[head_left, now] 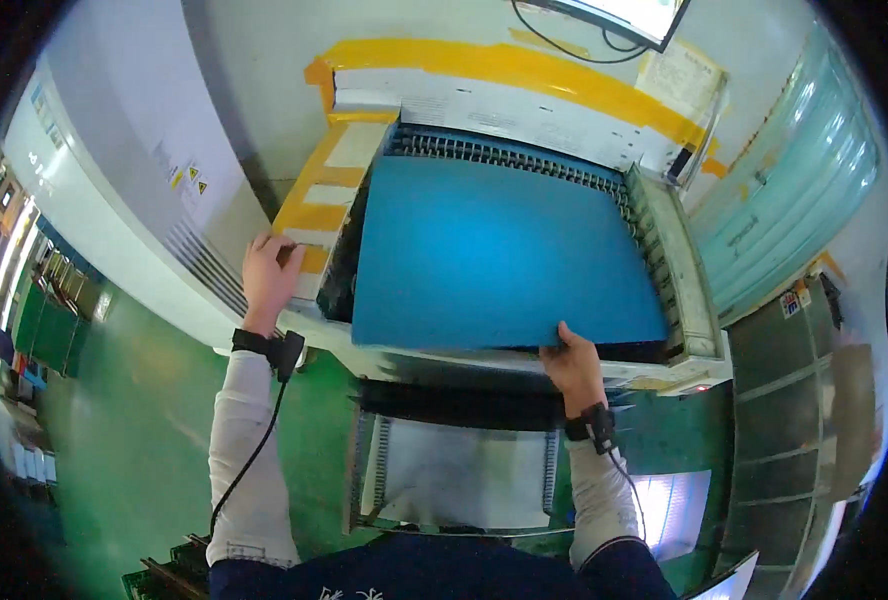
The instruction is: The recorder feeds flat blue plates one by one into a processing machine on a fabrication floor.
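A large blue sheet (504,250) lies over the top of a machine with a toothed bed (514,150). At the sheet's near edge, right of its middle, my right hand (574,368) grips it, thumb on top and fingers beneath. My left hand (272,272) rests on the left side ledge (329,200), which is covered with white board and yellow tape. Its fingers are bent loosely, with nothing visible in them and a gap by the thumb. A black band with a cable is strapped round each wrist.
A tall white cabinet (154,170) stands close on the left. Below the machine's front is a rack (464,470) holding a pale sheet. Greenish plastic sheeting (794,180) hangs at right, above a grey shelf unit (784,430). A screen (624,15) is at the top.
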Motion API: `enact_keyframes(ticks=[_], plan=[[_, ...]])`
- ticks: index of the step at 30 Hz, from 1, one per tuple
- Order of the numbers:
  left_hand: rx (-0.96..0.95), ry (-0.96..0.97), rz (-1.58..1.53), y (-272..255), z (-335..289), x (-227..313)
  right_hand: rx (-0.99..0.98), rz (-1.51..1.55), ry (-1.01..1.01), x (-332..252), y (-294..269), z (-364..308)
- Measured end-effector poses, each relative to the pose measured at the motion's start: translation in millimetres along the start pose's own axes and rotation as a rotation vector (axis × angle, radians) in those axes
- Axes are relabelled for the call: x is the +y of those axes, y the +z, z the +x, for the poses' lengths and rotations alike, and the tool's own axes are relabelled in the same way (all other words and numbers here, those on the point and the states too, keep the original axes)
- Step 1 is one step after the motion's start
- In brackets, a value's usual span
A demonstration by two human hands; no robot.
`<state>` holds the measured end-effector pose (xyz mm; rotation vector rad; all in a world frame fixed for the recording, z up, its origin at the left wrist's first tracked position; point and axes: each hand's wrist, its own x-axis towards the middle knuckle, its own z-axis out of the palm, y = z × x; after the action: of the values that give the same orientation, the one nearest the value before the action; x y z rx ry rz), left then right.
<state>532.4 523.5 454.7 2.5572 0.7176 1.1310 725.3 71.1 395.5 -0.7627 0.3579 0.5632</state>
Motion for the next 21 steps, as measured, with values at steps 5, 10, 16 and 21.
enact_keyframes(ticks=[5,10,16,21], plan=[[0.0,-0.006,-0.008,-1,-1,3,-0.037,-0.054,0.016,-6,10,25],[0.017,0.05,0.025,-1,1,8,-0.122,-0.159,0.065,-16,-1,43],[0.016,0.032,0.019,-3,0,5,-0.216,-0.319,0.163,-24,19,29],[0.01,0.005,0.038,0,2,9,-0.251,-0.499,0.247,-37,24,26]])
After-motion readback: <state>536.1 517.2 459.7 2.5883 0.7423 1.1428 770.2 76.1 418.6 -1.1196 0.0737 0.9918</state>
